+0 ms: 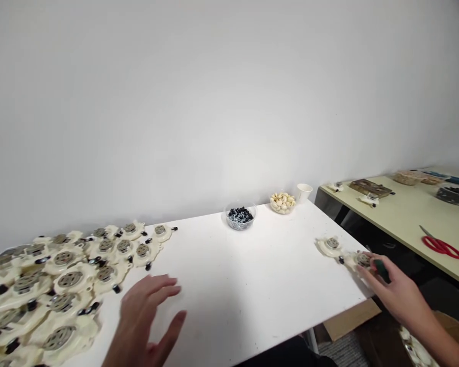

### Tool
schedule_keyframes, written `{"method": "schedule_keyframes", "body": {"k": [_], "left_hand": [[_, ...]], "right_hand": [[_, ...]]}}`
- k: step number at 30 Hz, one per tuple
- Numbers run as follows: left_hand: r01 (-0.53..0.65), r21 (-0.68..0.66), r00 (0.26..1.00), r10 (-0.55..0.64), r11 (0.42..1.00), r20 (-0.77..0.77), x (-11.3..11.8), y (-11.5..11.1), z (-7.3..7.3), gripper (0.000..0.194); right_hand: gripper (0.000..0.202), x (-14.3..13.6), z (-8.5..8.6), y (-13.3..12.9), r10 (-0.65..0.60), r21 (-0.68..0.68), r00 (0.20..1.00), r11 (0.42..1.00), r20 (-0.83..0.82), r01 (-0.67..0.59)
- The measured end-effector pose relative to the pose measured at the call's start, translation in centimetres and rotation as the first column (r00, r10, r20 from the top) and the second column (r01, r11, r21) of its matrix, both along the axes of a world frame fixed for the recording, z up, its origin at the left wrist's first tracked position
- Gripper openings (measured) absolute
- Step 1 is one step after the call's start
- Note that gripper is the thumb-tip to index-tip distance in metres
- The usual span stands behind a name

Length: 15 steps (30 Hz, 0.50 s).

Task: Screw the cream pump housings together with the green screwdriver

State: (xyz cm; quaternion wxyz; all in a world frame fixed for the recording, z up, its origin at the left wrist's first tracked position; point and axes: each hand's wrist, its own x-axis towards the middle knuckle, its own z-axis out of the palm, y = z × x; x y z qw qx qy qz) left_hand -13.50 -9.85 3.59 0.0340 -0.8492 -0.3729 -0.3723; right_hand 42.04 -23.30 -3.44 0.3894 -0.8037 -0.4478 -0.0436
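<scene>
My left hand [147, 318] hovers over the white table with fingers apart, just right of a heap of cream plastic housings [71, 278]. Each housing carries a round grey slotted metal disc, and many have small black pieces at the edges. At the table's right edge, my right hand [396, 285] has its fingers closed around one cream housing [363, 260]. A dark green object [382, 271], perhaps a tool handle, is tucked in the same hand; most of it is hidden. Another housing [331, 246] lies just beyond that hand.
On the white table [214, 285], near the wall, stand a clear bowl of small black parts [240, 215], a bowl of cream pieces [282, 202] and a white cup [303, 192]. Red-handled scissors [441, 246] lie on a yellowish table [401, 214] to the right. Cardboard [352, 320] shows below.
</scene>
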Motion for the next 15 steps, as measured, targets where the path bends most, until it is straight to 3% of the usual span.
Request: {"method": "schedule_keyframes", "body": {"k": [3,6,8,11,13,15], "left_hand": [[0.169,-0.096,0.985,-0.17,0.981,-0.003,3.5,0.5,0.5,0.037],[0.277,-0.218,0.96,-0.279,0.936,0.021,6.5,1.4,0.6,0.033],[0.37,-0.289,0.92,-0.391,0.883,-0.017,8.3,2.3,0.4,0.037],[0.455,-0.317,0.878,-0.478,0.832,0.006,10.4,3.9,0.0,0.058],[0.492,-0.314,0.86,-0.51,0.812,0.027,11.2,4.7,-0.5,0.066],[0.492,-0.334,0.862,-0.504,0.804,0.056,11.4,5.4,-0.9,0.058]], "right_hand": [[0.039,-4.4,-1.1,0.3,0.043,-0.006,0.999,0.999,-0.031,-0.043],[0.032,-10.7,-0.5,1.4,0.207,0.058,0.978,0.977,-0.023,-0.206],[0.027,-15.0,1.2,2.9,0.354,0.049,0.933,0.935,-0.057,-0.352],[0.024,-19.7,4.7,6.3,0.586,0.034,0.805,0.81,-0.088,-0.586],[0.021,-20.8,6.8,9.6,0.632,0.045,0.775,0.774,0.0,-0.632],[0.036,-20.4,8.5,13.6,0.625,-0.065,0.775,0.781,0.089,-0.622]]}}
